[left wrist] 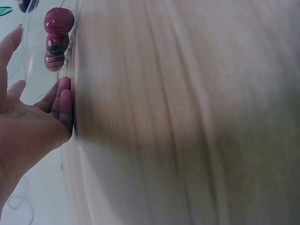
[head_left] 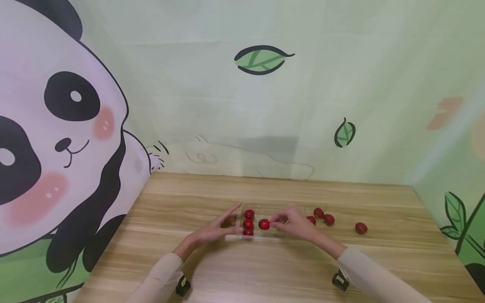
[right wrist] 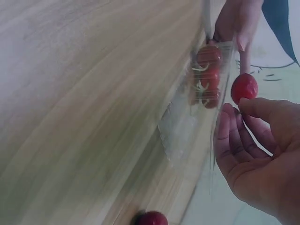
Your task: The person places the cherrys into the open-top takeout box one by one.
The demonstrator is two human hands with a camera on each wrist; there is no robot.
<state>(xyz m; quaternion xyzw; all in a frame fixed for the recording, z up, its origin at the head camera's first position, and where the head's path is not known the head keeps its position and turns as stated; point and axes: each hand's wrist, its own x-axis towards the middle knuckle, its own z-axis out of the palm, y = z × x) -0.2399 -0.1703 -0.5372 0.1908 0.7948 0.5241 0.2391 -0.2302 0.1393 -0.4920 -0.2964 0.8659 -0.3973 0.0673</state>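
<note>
Tomato (head_left: 264,224) above clear tray's (head_left: 261,238) edge

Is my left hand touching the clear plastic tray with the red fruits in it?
Touching. In the left wrist view the left hand lies open with its fingertips against the side of the clear tray.

A glossy red tomato (head_left: 264,224) hangs over the clear tray (head_left: 261,238) (three already inside).
</note>
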